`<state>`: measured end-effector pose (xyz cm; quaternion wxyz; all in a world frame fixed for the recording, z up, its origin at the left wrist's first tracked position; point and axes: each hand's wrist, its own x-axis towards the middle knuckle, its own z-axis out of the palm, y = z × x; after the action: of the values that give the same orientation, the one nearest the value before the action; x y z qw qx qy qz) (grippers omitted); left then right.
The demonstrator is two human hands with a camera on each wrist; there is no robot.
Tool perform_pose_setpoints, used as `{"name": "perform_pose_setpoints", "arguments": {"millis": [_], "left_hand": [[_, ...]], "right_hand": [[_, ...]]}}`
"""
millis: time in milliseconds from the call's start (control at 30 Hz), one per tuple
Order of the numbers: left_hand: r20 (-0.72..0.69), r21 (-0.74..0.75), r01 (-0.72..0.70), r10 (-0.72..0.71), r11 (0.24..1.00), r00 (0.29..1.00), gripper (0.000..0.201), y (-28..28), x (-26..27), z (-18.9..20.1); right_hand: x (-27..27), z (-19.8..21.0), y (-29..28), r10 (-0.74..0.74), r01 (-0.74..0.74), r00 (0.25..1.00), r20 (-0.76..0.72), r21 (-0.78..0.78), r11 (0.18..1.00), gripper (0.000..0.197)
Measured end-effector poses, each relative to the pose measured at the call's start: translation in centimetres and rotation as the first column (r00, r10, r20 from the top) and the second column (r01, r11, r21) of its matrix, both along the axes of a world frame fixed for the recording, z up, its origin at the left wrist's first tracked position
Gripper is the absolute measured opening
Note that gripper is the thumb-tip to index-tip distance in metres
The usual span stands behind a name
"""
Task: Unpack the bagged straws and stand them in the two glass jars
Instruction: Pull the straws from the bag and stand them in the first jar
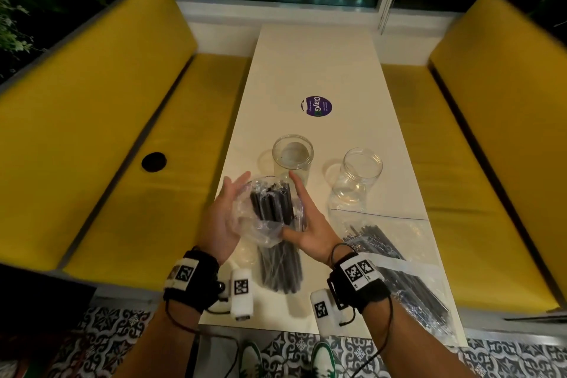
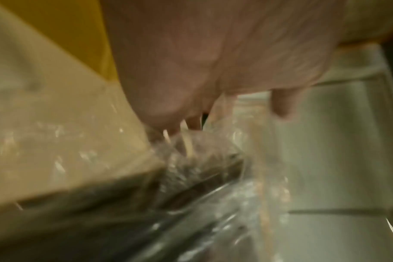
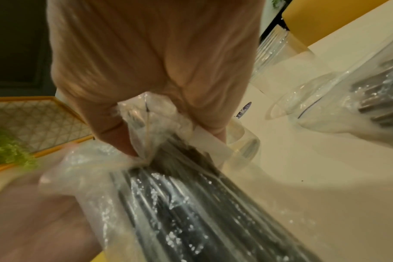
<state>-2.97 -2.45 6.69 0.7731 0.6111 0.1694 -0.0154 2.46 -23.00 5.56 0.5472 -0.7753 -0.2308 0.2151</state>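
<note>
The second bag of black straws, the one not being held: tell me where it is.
In the head view the flat clear bag of black straws lies on the white table's near right, just this side of the right-hand glass jar.

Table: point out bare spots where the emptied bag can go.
Bare table beyond the purple sticker, towards the window. Crowded nearer: two jars, the held straw bag, second bag on the right.

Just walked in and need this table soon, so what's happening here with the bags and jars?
A person is unpacking black straws. Both hands work at one clear bag: the right hand pinches its plastic, and the left hand spreads the mouth with straight fingers. Both glass jars stand empty on the table. A second bag of straws lies to the right.
</note>
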Motion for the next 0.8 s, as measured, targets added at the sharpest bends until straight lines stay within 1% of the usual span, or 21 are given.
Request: {"name": "perform_pose_setpoints", "arguments": {"millis": [33, 67, 100, 133, 167, 200, 233, 267, 300, 333, 367, 400, 433, 467, 533, 567, 633, 700, 733, 767, 800], "left_hand": [[0.030, -0.017, 0.082, -0.082, 0.996, 0.996, 0.054, -0.6, -0.6, 0.3], [0.062, 0.037, 0.148, -0.150, 0.988, 0.987, 0.062, -0.9, -1.0, 0.0], [0.042, 0.087, 0.204, -0.208, 0.975, 0.977, 0.070, -1.4, -1.1, 0.3], [0.021, 0.199, 0.203, -0.212, 0.959, 0.977, 0.070, -1.5, -1.1, 0.1], [0.037, 0.301, 0.151, -0.170, 0.941, 0.985, 0.061, -1.6, -1.0, -0.2], [0.042, 0.366, 0.049, -0.070, 0.929, 0.997, 0.049, -1.7, -0.9, -0.3], [0.032, 0.400, -0.038, 0.027, 0.916, 0.999, 0.040, -1.8, -0.7, -0.6], [0.022, 0.415, -0.124, 0.126, 0.901, 0.992, 0.041, -1.9, -0.6, -0.6], [0.003, 0.435, -0.176, 0.194, 0.883, 0.981, 0.049, -1.9, -0.6, -0.8], [-0.003, 0.412, -0.201, 0.222, 0.889, 0.975, 0.059, -2.0, -0.5, -0.9], [-0.017, 0.359, -0.196, 0.216, 0.912, 0.976, 0.068, -1.9, -0.4, -0.9], [-0.004, 0.284, -0.185, 0.195, 0.941, 0.981, 0.074, -1.7, -0.1, -1.4], [-0.011, 0.237, -0.138, 0.144, 0.962, 0.989, 0.079, -1.6, -0.1, -1.4], [-0.011, 0.207, -0.072, 0.076, 0.976, 0.997, 0.082, -1.5, -0.1, -1.8], [-0.022, 0.144, 0.072, -0.070, 0.987, 0.997, 0.082, -1.4, -0.4, -2.1], [-0.012, 0.139, 0.097, -0.097, 0.986, 0.995, 0.078, -1.7, -0.8, -1.0], [0.015, 0.137, 0.120, -0.123, 0.983, 0.992, 0.066, -2.6, -0.9, 0.6], [0.074, 0.129, 0.089, -0.099, 0.988, 0.992, 0.053, -3.0, -0.7, 0.7], [0.081, 0.127, 0.067, -0.078, 0.990, 0.994, 0.049, -3.2, -0.8, 0.9], [0.074, 0.122, 0.053, -0.062, 0.991, 0.995, 0.049, -3.3, -0.8, 1.1], [0.063, 0.110, 0.050, -0.057, 0.993, 0.996, 0.052, -3.3, -0.9, 1.0]], "right_hand": [[0.0, -0.2, 0.1, -0.018, 0.018, 1.000, 0.005, 0.005, 1.000, 0.106], [-0.1, -0.3, 0.3, -0.033, 0.033, 0.999, 0.005, 0.006, 0.999, 0.100], [-0.2, -0.2, 0.5, -0.044, 0.044, 0.999, 0.004, -0.005, 0.999, 0.094], [-0.3, 0.0, 0.8, -0.047, 0.047, 0.999, 0.004, -0.019, 0.999, 0.087], [-0.4, 0.4, 1.0, -0.047, 0.047, 0.999, 0.007, -0.037, 0.998, 0.082], [-0.6, 0.8, 1.2, -0.029, 0.029, 1.000, 0.007, -0.051, 0.998, 0.080], [-0.9, 1.2, 1.4, 0.003, -0.003, 1.000, 0.002, -0.051, 0.999, 0.081], [-1.1, 1.7, 1.6, 0.044, -0.044, 0.999, -0.002, -0.042, 0.998, 0.084], [-1.4, 2.1, 1.7, 0.085, -0.084, 0.996, 0.021, -0.044, 0.995, 0.090], [-1.6, 2.4, 1.9, 0.122, -0.116, 0.989, 0.084, -0.066, 0.991, 0.094], [-1.9, 2.5, 2.1, 0.147, -0.131, 0.974, 0.174, -0.100, 0.986, 0.095], [-2.0, 2.4, 2.3, 0.143, -0.117, 0.956, 0.258, -0.114, 0.987, 0.088], [-2.1, 2.2, 2.5, 0.103, -0.071, 0.942, 0.318, -0.110, 0.991, 0.077], [-2.1, 2.3, 2.7, 0.028, 0.001, 0.940, 0.341, -0.085, 0.996, 0.067], [-1.8, 1.9, 2.9, -0.165, 0.177, 0.929, 0.331, -0.006, 0.984, 0.058], [-1.4, 1.7, 3.0, -0.255, 0.256, 0.909, 0.331, 0.042, 0.966, 0.052], [-1.0, 1.4, 3.0, -0.380, 0.368, 0.850, 0.365, 0.105, 0.924, 0.042], [-0.5, 1.5, 3.2, -0.444, 0.428, 0.797, 0.409, 0.136, 0.893, 0.038], [-0.2, 1.4, 3.3, -0.471, 0.451, 0.777, 0.418, 0.152, 0.880, 0.039], [0.0, 1.4, 3.5, -0.503, 0.478, 0.773, 0.386, 0.167, 0.862, 0.040], [0.4, 1.5, 3.7, -0.538, 0.511, 0.784, 0.310, 0.171, 0.843, 0.043]]}}
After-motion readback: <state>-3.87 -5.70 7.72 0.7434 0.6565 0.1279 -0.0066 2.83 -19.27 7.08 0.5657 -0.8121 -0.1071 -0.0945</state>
